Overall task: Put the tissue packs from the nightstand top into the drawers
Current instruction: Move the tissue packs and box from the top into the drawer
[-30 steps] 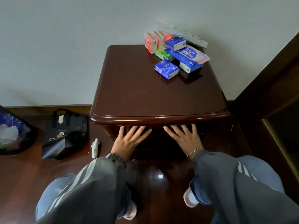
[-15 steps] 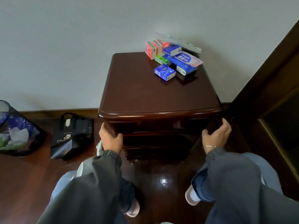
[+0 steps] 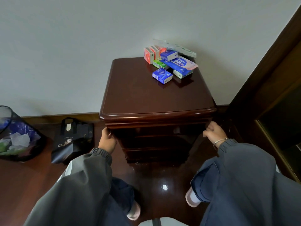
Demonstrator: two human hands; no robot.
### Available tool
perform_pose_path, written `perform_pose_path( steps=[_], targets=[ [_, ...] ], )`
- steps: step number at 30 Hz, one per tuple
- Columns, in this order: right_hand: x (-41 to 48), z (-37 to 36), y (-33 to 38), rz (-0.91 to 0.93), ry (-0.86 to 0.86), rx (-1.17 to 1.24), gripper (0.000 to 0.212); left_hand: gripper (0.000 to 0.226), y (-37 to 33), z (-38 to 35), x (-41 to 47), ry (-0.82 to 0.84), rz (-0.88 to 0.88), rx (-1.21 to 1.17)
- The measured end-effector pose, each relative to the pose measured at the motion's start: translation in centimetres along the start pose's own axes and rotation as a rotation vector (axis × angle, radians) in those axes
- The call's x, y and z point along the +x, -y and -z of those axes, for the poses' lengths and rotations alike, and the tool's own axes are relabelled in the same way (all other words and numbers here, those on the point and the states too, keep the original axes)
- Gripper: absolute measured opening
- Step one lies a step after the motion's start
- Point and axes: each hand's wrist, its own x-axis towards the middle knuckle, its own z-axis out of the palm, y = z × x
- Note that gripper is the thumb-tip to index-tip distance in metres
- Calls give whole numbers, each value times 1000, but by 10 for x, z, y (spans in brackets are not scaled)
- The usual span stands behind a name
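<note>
Head: two hands (image 3: 106,141) (image 3: 215,133), one nightstand (image 3: 156,95)

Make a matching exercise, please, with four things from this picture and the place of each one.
Things: 1 front blue tissue pack; 2 black tote bag; 3 mesh waste bin; 4 right hand.
Places: A floor, far left edge of the picture; B beside the right front corner of the nightstand; C nightstand top, towards the back; D floor, just left of the nightstand.
Pairs: 1-C; 2-D; 3-A; 4-B.
</note>
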Motion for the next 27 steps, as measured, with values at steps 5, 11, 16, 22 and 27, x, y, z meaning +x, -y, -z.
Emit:
perform_pose_path(
  steps=[5, 11, 16, 22, 27],
  targets=[
    [-37, 37, -7, -70, 215, -172, 38, 55, -2, 43, -38, 136, 59, 117],
    [-91, 22, -5, 466, 45, -669, 73, 76, -28, 50, -99, 147, -575, 682],
    [-109, -43, 21, 624, 202, -955, 62, 55, -47, -15, -118, 293, -737, 1104],
    [-118, -47, 26, 657, 199, -857, 50, 40, -51, -32, -128, 266, -664, 1053],
    [-140, -24, 25, 612, 408, -809, 41, 46, -48, -18, -146, 349, -602, 1160]
  ],
)
